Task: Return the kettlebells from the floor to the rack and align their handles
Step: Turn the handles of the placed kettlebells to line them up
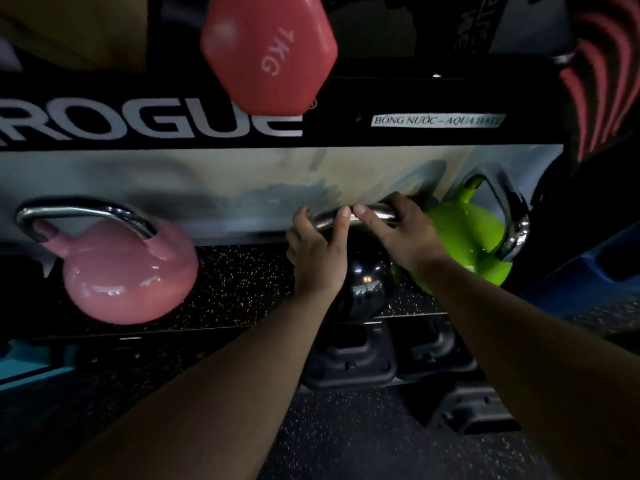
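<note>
step: seating black kettlebell (363, 282) on rack shelf (242, 282), frame centre | grip: left hand (317, 247) and right hand (398, 230) both clenched on its handle | next: square handle with pink kettlebell (128, 271), lower left

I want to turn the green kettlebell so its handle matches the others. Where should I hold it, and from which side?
Judging from its pose, grip the green kettlebell by the chrome handle, which stands turned edge-on at its right. Come from above and the front-right: the black kettlebell, held by the left hand and right hand, crowds its left.
</note>
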A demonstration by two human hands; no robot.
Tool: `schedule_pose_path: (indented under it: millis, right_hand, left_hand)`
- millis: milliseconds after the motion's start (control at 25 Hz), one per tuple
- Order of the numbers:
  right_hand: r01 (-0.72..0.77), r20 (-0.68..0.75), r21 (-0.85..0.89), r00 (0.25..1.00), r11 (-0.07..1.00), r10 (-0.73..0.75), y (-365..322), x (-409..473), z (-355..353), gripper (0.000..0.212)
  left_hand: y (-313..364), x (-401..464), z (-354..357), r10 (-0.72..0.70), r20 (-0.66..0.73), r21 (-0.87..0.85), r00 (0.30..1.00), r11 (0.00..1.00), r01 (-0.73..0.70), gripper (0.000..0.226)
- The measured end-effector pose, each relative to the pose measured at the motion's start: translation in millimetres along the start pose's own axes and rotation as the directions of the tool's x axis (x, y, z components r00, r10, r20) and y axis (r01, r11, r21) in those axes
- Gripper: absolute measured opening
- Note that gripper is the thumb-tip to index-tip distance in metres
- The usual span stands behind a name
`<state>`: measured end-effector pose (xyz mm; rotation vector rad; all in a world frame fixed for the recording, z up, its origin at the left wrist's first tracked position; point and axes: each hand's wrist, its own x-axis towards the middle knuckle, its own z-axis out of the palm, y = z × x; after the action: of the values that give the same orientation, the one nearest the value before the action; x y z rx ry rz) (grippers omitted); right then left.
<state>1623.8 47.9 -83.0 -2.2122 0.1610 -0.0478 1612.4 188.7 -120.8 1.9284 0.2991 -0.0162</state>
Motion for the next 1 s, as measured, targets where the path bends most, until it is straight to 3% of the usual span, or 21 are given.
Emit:
schedule_pose_path:
  millis: [160, 320, 400, 560, 800, 1000]
  right_hand:
    - [-0.064, -0.107, -0.001, 0.992, 0.998, 0.064, -0.7, -16.5, 26.2, 0.044]
    - [-0.138, 0.051, 0.365, 0.990, 0.921, 0.128, 2.2, -19.6, 10.3, 0.028]
    - [-0.135, 0.027, 0.450, 0.990, 0.883, 0.137, 1.4, -24.9, 17.7, 0.025]
    - [-0.100, -0.003, 0.508, 0.993, 0.855, 0.118, -0.4, -46.8, 45.9, 0.032]
    - [-0.178, 0.052, 0.609, 0.981, 0.773, 0.184, -12.2, -36.8, 39.7, 0.036]
    - [-0.217, 0.081, 0.665, 0.972, 0.715, 0.220, -33.6, -49.8, 71.4, 0.038]
  left_hand:
    - [9.9, 35.4, -10.9, 0.027, 0.046, -0.067, 0.999, 0.997, -0.024, 0.075]
    - [2.7, 25.2, -4.1, 0.023, 0.001, -0.079, 1.000, 0.997, -0.022, 0.082]
    - [0.9, 22.2, -0.6, 0.031, -0.018, -0.118, 0.999, 0.993, -0.033, 0.077]
    - [11.9, 50.4, -16.1, 0.108, 0.131, -0.073, 0.985, 0.992, -0.099, 0.071]
    - [4.0, 39.5, -8.8, 0.072, 0.145, -0.151, 0.987, 0.987, -0.050, 0.069]
    - [4.7, 70.0, -28.7, 0.081, 0.289, -0.075, 0.954, 0.995, -0.062, 0.068]
